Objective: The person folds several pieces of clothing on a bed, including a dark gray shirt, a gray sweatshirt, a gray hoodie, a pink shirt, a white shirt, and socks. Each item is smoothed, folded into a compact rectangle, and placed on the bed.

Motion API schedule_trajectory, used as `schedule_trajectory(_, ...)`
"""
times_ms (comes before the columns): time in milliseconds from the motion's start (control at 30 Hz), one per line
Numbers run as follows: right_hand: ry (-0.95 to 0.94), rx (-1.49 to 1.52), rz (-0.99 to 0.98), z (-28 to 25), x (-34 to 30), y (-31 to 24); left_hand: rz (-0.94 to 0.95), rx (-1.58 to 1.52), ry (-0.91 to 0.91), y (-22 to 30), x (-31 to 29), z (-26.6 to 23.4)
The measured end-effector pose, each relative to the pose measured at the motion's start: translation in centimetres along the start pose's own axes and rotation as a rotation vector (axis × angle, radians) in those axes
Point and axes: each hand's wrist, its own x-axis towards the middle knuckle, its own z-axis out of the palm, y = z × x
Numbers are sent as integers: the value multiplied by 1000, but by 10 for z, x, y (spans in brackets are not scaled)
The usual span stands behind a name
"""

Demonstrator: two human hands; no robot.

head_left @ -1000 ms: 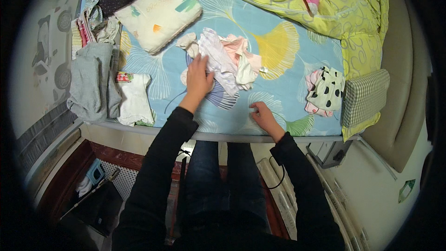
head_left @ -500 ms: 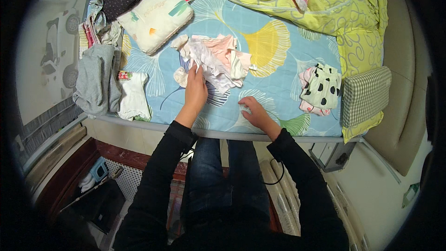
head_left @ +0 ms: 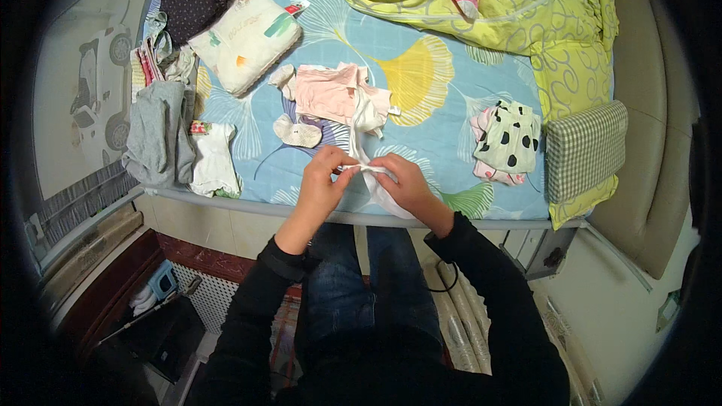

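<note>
Near the bed's front edge, my left hand (head_left: pixel 323 182) and my right hand (head_left: pixel 407 185) both pinch a thin white garment (head_left: pixel 386 199). It is bunched between my fingertips; its lower part hangs beside my right fingers and a narrow strip runs up toward the pile, so its kind is hard to make out. Just beyond lies a pale pink garment (head_left: pixel 322 95), with a crumpled white piece (head_left: pixel 370 114) at its right side. A light-coloured sock (head_left: pixel 297 132) rests in front of the pink one, and a small pale piece (head_left: pixel 283 80) sits at its left.
At left are grey clothing (head_left: pixel 156 139), a small white top (head_left: pixel 214 156), a white pillow (head_left: pixel 247 39) and dark dotted fabric (head_left: pixel 195 1). To the right lie folded spotted clothes (head_left: pixel 508 139) and a checked cushion (head_left: pixel 587 150). A yellow-green quilt (head_left: pixel 481 30) covers the far right.
My left hand has drawn the white garment off the pile toward me, uncovering the pink garment and the sock. My right hand has joined it and closed on the cloth.
</note>
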Motion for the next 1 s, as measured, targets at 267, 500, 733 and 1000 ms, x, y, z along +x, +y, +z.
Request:
schedule_trajectory(267, -106, -142, 9, -23, -39, -18, -195, -309, -590, -6, -22, 7)
schedule_trajectory(500, -17, -222, -2, -18, -51, -13, -426, -366, -462, -16, -30, 35)
schedule_trajectory(733, -54, -627, 165, -28, -65, 25, -217, 124, -10, -27, -36, 28)
schedule_trajectory(1000, -98, -516, 360, -33, -77, 45, -252, 472, 85, -70, -49, 9)
